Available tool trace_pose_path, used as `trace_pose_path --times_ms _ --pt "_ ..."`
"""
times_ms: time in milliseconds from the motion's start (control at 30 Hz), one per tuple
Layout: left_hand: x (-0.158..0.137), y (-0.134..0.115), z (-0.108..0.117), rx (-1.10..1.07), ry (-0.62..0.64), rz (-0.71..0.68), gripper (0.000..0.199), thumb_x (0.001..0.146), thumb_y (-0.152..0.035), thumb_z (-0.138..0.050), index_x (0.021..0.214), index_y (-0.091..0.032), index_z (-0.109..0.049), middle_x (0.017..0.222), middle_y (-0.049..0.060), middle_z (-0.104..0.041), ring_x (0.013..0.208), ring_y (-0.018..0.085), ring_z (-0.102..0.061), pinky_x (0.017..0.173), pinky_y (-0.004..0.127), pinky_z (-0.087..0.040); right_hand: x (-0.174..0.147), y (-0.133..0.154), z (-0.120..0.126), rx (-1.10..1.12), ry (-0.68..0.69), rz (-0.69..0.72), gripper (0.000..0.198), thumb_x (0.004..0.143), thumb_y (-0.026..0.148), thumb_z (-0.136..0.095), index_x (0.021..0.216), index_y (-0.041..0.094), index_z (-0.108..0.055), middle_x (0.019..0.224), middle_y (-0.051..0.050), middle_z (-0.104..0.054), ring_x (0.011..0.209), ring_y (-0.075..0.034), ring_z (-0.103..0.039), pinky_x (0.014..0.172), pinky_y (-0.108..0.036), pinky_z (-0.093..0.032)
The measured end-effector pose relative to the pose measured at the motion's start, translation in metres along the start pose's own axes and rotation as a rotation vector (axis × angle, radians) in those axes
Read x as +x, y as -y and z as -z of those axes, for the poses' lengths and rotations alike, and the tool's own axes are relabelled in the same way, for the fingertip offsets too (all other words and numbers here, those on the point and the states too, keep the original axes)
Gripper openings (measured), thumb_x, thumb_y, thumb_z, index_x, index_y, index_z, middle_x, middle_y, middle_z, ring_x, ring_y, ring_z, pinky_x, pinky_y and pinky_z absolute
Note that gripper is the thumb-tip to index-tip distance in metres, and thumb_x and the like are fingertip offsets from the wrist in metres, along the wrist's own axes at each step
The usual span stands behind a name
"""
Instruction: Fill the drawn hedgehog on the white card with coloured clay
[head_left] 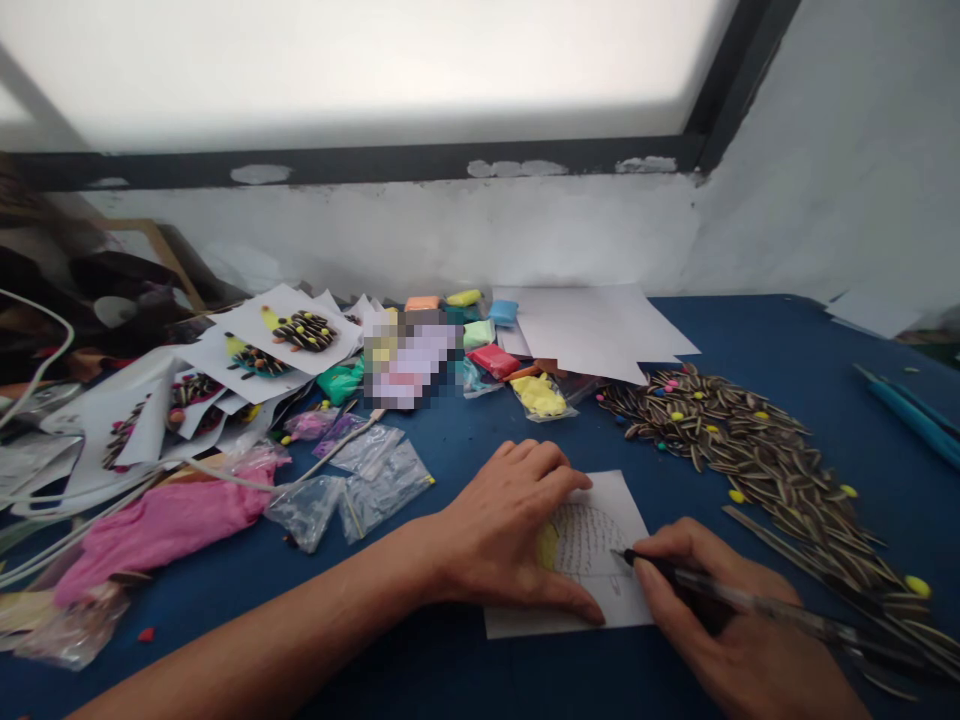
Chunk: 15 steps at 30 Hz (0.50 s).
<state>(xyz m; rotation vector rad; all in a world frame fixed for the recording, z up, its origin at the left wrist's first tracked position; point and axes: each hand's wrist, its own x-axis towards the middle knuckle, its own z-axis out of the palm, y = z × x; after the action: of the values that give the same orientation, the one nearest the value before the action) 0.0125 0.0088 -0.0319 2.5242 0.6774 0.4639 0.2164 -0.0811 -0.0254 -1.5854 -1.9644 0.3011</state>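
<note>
Right hand (739, 625) was curled around pen (750, 601); paper (626, 602), judged light, flexible, easily creased, best held at edges, was steadied by spread left hand (499, 535).

- A white sheet of paper (626, 602), four-sided, lies flat on the tabletop (465, 670), partly covered.
- Its drawing (589, 540) shows a rounded outline filled with rows of short strokes, with small marks below.
- A yellow patch (547, 546) fills the drawing's left part.
- The dark pen (750, 603) slants rightward, tip at the drawing's right edge.
</note>
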Motion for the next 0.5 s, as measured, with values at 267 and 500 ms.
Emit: trace_pose_path --times_ms 267,500 --pt "-0.0004 0.0011 -0.0018 0.005 -0.005 0.002 0.076 0.065 -0.067 -0.072 0.119 -0.018 -0.052 0.109 0.008 -0.055 0.096 0.025 -0.050 0.087 0.040 -0.037 0.0021 0.0032 -0.0007 0.024 -0.037 -0.037 0.013 0.081 0.028 -0.053 0.069 0.026 -0.057 0.050 0.008 -0.060 0.039 -0.010 -0.059 0.037 -0.018 -0.045" --pt "-0.0001 0.0008 -0.0007 0.006 -0.003 0.000 0.075 0.065 -0.066 -0.074 0.119 -0.018 -0.053 0.109 0.008 -0.054 0.096 0.025 -0.050 0.086 0.040 -0.037 0.0026 0.0056 0.0006 0.010 -0.040 0.006 0.012 0.080 0.025 -0.054 0.069 0.026 -0.057 0.050 0.008 -0.060 0.040 -0.009 -0.059 0.038 -0.016 -0.046"
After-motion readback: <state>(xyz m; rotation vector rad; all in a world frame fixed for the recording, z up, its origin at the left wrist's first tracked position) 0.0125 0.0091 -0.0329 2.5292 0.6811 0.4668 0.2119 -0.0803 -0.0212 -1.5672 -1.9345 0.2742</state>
